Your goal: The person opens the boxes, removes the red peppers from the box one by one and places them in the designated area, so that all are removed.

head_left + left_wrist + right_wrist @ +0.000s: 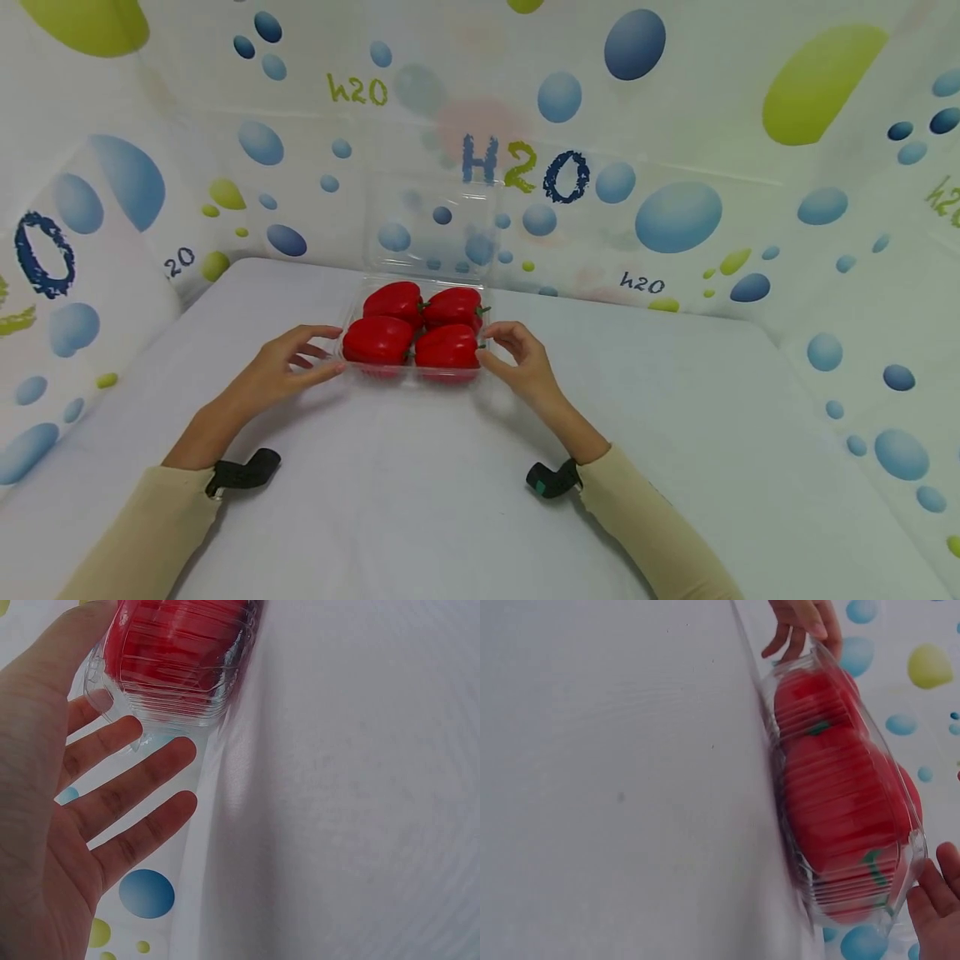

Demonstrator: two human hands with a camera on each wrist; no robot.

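Note:
A clear plastic clamshell container (412, 379) sits on the white table with its lid (431, 229) raised behind it. Several red bell peppers (378, 340) with green stems fill it in two rows. At its left side is my left hand (281, 367), thumb and fingers apart, fingertips at the rim. In the left wrist view the fingers (135, 784) of that hand are spread and fairly straight beside the ribbed wall. My right hand (528, 367) is at the opposite side, fingers bent gently near the rim. The right wrist view shows its fingers (934, 889) by the container's corner; whether they touch is unclear.
A white tablecloth (420, 483) covers the table. Behind and at both sides hangs a white curtain (480, 75) printed with blue and green drops and H2O lettering; the raised lid stands in front of it. A dark camera mount (247, 469) is strapped on the left wrist, another (553, 480) on the right.

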